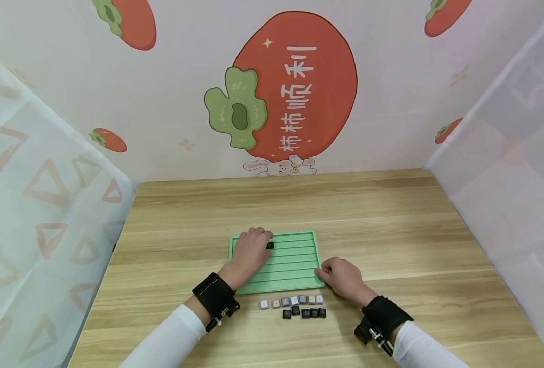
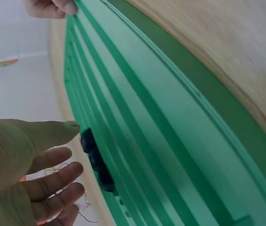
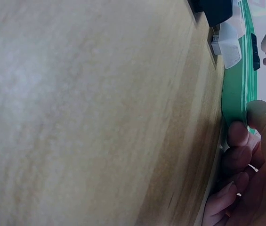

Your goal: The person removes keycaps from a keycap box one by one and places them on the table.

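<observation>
A green ridged tray (image 1: 294,265) lies on the wooden table. My left hand (image 1: 251,253) is over its left part, fingers loosely bent, with nothing seen between thumb and fingers. Beside its thumb, a short row of black keycaps (image 2: 97,162) sits in one slot near the tray's far edge; whether the thumb touches them, I cannot tell. At the near right corner, my right hand (image 1: 344,276) pinches the tray rim between thumb and curled forefinger, as the right wrist view shows.
In front of the tray lie loose white, grey and beige keycaps (image 1: 285,302), with several black keycaps (image 1: 305,313) in a row nearer me. A printed backdrop (image 1: 161,102) stands behind the table, and fabric walls flank both sides.
</observation>
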The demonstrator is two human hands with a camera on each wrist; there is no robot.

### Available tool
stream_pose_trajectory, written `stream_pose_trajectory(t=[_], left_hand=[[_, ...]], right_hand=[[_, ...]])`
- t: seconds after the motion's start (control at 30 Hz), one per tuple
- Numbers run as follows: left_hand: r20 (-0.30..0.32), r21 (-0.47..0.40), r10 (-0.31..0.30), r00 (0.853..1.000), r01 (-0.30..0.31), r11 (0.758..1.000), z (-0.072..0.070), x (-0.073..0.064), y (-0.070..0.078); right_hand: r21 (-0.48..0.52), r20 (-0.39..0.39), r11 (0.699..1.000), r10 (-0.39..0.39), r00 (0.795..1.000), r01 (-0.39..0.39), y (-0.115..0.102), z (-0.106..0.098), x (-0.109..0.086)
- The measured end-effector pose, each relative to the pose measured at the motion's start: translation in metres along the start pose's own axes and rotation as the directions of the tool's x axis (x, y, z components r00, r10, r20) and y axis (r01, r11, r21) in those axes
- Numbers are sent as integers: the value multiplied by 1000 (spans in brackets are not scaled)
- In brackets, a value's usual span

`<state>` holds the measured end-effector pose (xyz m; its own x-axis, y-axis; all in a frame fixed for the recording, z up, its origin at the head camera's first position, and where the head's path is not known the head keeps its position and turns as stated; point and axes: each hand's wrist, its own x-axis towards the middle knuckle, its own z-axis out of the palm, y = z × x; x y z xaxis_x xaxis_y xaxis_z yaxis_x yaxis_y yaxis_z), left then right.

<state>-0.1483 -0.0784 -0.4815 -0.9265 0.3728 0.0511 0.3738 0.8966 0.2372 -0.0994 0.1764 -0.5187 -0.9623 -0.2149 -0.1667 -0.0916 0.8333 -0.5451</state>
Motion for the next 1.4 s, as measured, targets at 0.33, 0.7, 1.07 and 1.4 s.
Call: stream_pose_trajectory(t=[0.33,0.7,1.07,1.4], left_hand=[[34,35,3,999,-4,999,11,6,-7],[17,72,-1,1000,0,997,14,8,-8],[-6,106,59,998,-58,993,14,8,-6],[-4,122,69,998,-68,990,16,8,-6]], right_hand=[[2,10,1000,8,1000,-8,1,0,0],[4,4,1000,-3,1000,3,1,0,0],[7,-11,1000,-5,1000,6,1,0,-1],[13,3,1000,2,1000,-2,-2,-1,-1]])
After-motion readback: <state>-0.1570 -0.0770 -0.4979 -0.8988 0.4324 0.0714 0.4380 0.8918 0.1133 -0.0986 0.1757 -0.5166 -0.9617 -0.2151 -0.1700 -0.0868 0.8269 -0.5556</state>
